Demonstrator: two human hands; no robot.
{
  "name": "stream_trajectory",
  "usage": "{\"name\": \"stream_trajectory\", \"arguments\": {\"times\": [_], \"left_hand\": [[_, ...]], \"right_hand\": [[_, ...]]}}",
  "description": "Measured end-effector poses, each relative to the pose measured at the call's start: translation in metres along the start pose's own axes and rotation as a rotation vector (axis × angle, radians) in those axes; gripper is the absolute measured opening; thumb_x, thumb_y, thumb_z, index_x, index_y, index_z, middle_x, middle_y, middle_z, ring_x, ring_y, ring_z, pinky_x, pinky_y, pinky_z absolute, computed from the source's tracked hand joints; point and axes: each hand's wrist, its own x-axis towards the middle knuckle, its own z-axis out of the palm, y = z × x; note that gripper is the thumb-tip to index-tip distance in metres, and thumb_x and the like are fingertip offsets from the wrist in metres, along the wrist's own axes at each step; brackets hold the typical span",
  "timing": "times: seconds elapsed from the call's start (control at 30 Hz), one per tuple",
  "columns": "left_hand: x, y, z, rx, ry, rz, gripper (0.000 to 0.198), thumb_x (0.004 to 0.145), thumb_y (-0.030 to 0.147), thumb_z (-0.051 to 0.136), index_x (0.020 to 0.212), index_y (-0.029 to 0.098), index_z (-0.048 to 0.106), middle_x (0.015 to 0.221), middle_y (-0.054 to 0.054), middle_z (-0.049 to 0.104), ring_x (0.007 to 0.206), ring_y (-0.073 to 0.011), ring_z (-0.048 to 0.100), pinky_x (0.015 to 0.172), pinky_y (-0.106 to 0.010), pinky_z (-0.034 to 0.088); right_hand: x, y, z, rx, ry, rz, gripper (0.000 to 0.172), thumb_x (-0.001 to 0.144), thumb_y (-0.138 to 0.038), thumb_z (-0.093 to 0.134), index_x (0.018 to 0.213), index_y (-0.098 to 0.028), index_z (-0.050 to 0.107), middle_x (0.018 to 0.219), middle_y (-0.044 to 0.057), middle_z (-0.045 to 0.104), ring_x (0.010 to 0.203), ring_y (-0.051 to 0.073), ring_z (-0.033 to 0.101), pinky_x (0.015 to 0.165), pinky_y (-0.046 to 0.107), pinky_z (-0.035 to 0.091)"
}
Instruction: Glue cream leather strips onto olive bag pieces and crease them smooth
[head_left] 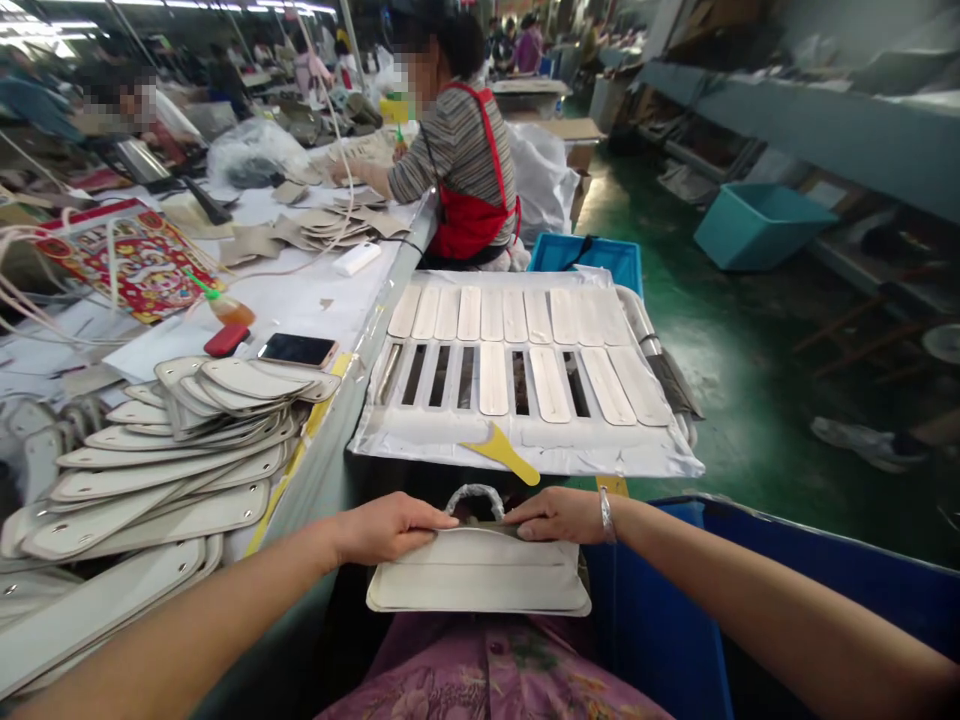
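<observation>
A cream handbag (480, 585) lies at my lap, with a curved handle (477, 491) wrapped in clear plastic at its far side. My left hand (394, 525) is closed on the bag's upper left edge, thumb along the top. On the upper right edge my right hand (553, 515), with a bracelet at the wrist, is closed in the same way. The fingers underneath are hidden. Just beyond the hands, a yellow spatula-shaped tool (506, 455) rests on the near edge of a white-covered board (420, 440) that carries two rows of cream strips (551, 385).
Stacked cream panels (180, 470), a phone (298, 349) and a glue bottle (227, 306) are on the left table (337, 310). A co-worker in a red apron (472, 215) sits ahead. Blue bins stand at right (675, 580) and behind the board (585, 255).
</observation>
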Motion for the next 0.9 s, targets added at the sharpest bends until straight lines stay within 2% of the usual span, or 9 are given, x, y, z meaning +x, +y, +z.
{"name": "stream_trajectory", "arguments": {"times": [0.1,0.23,0.33,0.43,0.53,0.6,0.77,0.9], "left_hand": [[-0.005,-0.005,0.006,-0.16,0.06,-0.019,0.037,0.083,0.023,0.048,0.119,0.02,0.057,0.121,-0.003,0.059,0.112,-0.0166,0.054,0.098,-0.027,0.037],[-0.011,-0.017,0.005,-0.444,0.093,-0.145,0.037,0.076,0.017,0.052,0.112,0.017,0.062,0.113,-0.004,0.064,0.104,-0.0189,0.059,0.092,-0.029,0.043],[-0.011,-0.022,0.006,-0.504,0.141,-0.233,0.042,0.068,0.01,0.049,0.107,0.016,0.065,0.105,-0.003,0.068,0.095,-0.0189,0.062,0.083,-0.027,0.047],[-0.011,-0.02,0.012,-0.466,0.254,-0.27,0.044,0.063,0.006,0.046,0.099,0.014,0.069,0.101,-0.003,0.069,0.096,-0.0192,0.062,0.085,-0.029,0.047],[-0.015,-0.016,0.02,-0.355,0.338,-0.233,0.043,0.065,0.005,0.044,0.098,0.016,0.069,0.103,-0.002,0.069,0.099,-0.018,0.061,0.092,-0.03,0.045],[-0.018,-0.016,0.023,-0.304,0.345,-0.179,0.044,0.066,0.005,0.044,0.102,0.016,0.068,0.107,-0.002,0.067,0.102,-0.0174,0.06,0.094,-0.03,0.044],[-0.025,-0.021,0.021,-0.186,0.267,-0.047,0.045,0.073,0.005,0.044,0.112,0.018,0.062,0.117,-0.002,0.062,0.108,-0.0166,0.056,0.098,-0.031,0.042],[-0.028,-0.026,0.018,-0.07,0.211,0.064,0.045,0.077,0.006,0.044,0.117,0.019,0.058,0.121,-0.003,0.059,0.111,-0.0166,0.054,0.099,-0.031,0.04]], "right_hand": [[0.007,-0.001,0.001,0.038,-0.034,-0.025,0.043,0.087,-0.041,0.043,0.125,-0.022,0.053,0.121,0.001,0.058,0.108,0.019,0.054,0.094,0.028,0.04],[0.009,-0.004,0.0,0.047,-0.073,0.011,0.045,0.088,-0.043,0.041,0.126,-0.021,0.051,0.123,0.002,0.057,0.111,0.02,0.052,0.097,0.029,0.038],[0.01,-0.001,-0.001,0.076,-0.079,0.033,0.047,0.087,-0.045,0.041,0.127,-0.021,0.051,0.124,0.002,0.056,0.113,0.021,0.051,0.098,0.03,0.037],[0.012,0.004,-0.001,0.092,-0.084,0.037,0.049,0.087,-0.047,0.041,0.127,-0.021,0.049,0.126,0.003,0.054,0.114,0.021,0.05,0.099,0.031,0.036],[0.013,0.003,0.0,0.076,-0.089,0.035,0.049,0.087,-0.048,0.041,0.128,-0.021,0.049,0.125,0.003,0.055,0.114,0.021,0.051,0.098,0.03,0.037],[0.014,-0.002,0.001,0.056,-0.089,0.037,0.049,0.087,-0.047,0.04,0.128,-0.021,0.049,0.124,0.003,0.056,0.112,0.021,0.052,0.097,0.03,0.038],[0.023,-0.01,0.01,0.025,-0.037,0.08,0.049,0.088,-0.047,0.04,0.128,-0.02,0.049,0.127,0.004,0.053,0.115,0.021,0.049,0.099,0.031,0.036],[0.039,-0.016,0.015,0.03,-0.062,0.019,0.046,0.09,-0.045,0.036,0.129,-0.023,0.048,0.128,0.003,0.052,0.117,0.019,0.048,0.101,0.031,0.035]]}}
